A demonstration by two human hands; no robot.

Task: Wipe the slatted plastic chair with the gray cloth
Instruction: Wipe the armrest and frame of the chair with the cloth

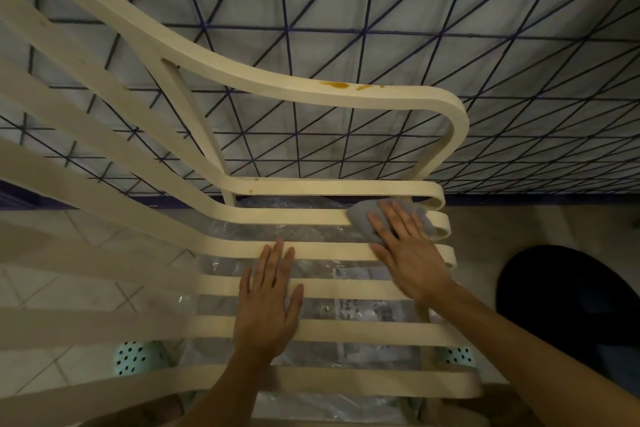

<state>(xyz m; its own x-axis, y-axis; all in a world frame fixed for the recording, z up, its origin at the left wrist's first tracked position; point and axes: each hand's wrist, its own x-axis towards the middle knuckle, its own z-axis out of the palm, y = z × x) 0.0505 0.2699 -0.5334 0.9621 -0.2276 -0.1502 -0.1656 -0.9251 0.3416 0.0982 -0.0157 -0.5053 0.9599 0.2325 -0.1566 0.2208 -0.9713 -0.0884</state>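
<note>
Cream slatted plastic chair (294,217), seen from above: the seat slats ran lengthwise from 9 o'clock to 3 o'clock, with their rolled ends pointing to 3 o'clock. The looped armrest (242,69) swept from 10 o'clock toward 3 o'clock and bore an orange-brown stain (337,84) on its top face. The crumpled gray cloth (360,218) lay on the second slat near the rolled ends, its long axis from about 10 o'clock to 4 o'clock. It sat under the fingers of the right hand (408,253), showing at 11 o'clock of the palm. That hand was spread wide and pressed flat on the cloth. The left hand (266,308), also flat with straight fingers, rested across three slats at 8 o'clock of the cloth, well apart from it. Beneath the seat lay a clear crinkled plastic bag (346,308); its printed contents could not be read. A mint perforated plastic container (133,357) stood under the slats at 7 o'clock, contents hidden. A gray quilted surface with dark blue grid lines (450,28) filled the 12 o'clock side.
</note>
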